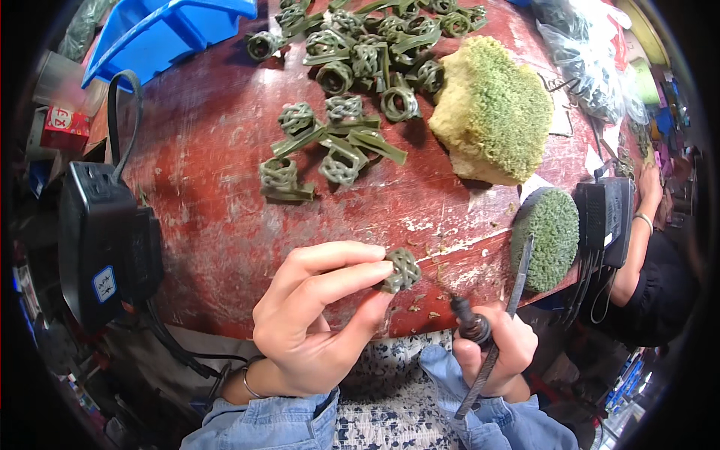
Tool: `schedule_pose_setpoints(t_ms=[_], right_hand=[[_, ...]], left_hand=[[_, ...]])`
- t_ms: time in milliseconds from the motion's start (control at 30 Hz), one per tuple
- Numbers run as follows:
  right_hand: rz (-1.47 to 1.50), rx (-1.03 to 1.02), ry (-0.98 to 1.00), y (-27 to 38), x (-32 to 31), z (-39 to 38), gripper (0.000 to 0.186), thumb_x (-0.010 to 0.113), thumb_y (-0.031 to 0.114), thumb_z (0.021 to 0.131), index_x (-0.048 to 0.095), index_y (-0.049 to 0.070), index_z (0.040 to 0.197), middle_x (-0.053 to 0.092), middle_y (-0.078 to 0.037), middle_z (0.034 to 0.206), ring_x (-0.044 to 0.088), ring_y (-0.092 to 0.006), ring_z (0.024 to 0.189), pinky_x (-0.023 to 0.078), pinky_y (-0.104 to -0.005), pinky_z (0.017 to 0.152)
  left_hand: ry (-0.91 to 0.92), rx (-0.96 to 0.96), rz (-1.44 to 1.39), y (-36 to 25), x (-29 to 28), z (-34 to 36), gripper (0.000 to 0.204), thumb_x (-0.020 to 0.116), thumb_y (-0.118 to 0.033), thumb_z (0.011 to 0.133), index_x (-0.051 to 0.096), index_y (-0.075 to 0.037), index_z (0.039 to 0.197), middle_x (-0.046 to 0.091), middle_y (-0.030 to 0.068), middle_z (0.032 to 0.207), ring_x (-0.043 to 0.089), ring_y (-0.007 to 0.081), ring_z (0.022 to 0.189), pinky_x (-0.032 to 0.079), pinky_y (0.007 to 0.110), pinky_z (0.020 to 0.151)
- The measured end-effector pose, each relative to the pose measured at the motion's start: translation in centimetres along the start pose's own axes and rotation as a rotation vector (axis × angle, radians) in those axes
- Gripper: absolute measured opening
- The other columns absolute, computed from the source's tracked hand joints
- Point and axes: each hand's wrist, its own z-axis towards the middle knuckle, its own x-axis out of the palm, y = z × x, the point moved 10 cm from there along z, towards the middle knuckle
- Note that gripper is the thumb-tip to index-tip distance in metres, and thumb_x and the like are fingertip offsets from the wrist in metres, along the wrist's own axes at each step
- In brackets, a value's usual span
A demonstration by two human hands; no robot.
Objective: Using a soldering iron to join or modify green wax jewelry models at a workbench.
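Note:
My left hand (319, 315) pinches a small dark green openwork ring piece (403, 271) between thumb and fingertips, above the near edge of the red table. Close by on the right, my right hand (502, 345) is closed around a black handpiece (471, 322) with a narrow tip pointing toward the ring piece. The same hand also holds a long, thin metal file (520, 277), which slants up over a green oval sponge (551, 240). Tip and ring piece are apart. Several similar ring pieces with strip-like tabs (343, 165) lie farther up the table.
A larger pile of green ring pieces (367, 56) lies at the back, beside a rough yellow-green sponge (499, 109). Black boxes with cables stand left (97, 232) and right (604, 217). A blue bin (169, 34) sits at the back left. Another person's arm (637, 240) is at the right.

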Motion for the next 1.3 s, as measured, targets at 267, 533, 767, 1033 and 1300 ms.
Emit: schedule_pose_setpoints(t_ms=[267,533,767,1033,1300], right_hand=[[-0.287,0.229,-0.205,-2.3,-4.3,2.9,0.023,0.071,0.016,0.07,0.056,0.0,0.076,0.05,-0.014,0.057,0.051,-0.0301,0.049,0.04,-0.0314,0.046],[-0.33,0.267,-0.256,-2.7,-6.2,1.8,0.025,0.072,0.016,0.069,0.054,-0.001,0.074,0.05,-0.015,0.057,0.05,-0.0303,0.049,0.04,-0.0323,0.045],[-0.459,0.256,-0.13,-2.7,-5.5,2.8,0.029,0.074,0.018,0.065,0.052,0.0,0.069,0.048,-0.015,0.055,0.048,-0.0301,0.047,0.038,-0.0337,0.044],[-0.193,0.046,-0.246,-1.1,-4.5,-0.8,0.044,0.054,0.044,0.081,0.058,0.0,0.077,0.054,-0.008,0.058,0.054,-0.0224,0.046,0.042,-0.0299,0.043],[-0.057,-0.081,-0.022,0.0,0.6,-1.0,0.043,0.069,0.041,0.068,0.057,0.0,0.074,0.05,-0.004,0.054,0.049,-0.0171,0.041,0.04,-0.0258,0.038]], left_hand=[[-0.047,-0.097,-0.005,0.6,-0.3,-0.2,0.023,0.066,0.012,0.064,0.061,0.003,0.084,0.058,0.0141,0.09,0.058,0.0189,0.08,0.05,0.026,0.07],[-0.047,-0.081,-0.081,0.5,-0.2,-0.2,0.021,0.064,0.013,0.066,0.059,0.005,0.085,0.056,0.0151,0.093,0.058,0.0171,0.08,0.052,0.024,0.067],[-0.038,-0.06,-0.06,0.6,-0.5,-0.3,0.02,0.063,0.013,0.067,0.059,0.005,0.085,0.055,0.0152,0.093,0.058,0.0168,0.08,0.051,0.023,0.067],[-0.024,-0.068,-0.06,0.6,0.0,-0.1,0.021,0.064,0.011,0.067,0.06,0.003,0.086,0.057,0.0135,0.093,0.058,0.0168,0.082,0.05,0.023,0.068],[-0.055,-0.079,0.033,0.5,-0.4,-0.2,0.023,0.067,0.009,0.064,0.062,0.002,0.085,0.058,0.0131,0.092,0.058,0.0185,0.083,0.049,0.025,0.07]])
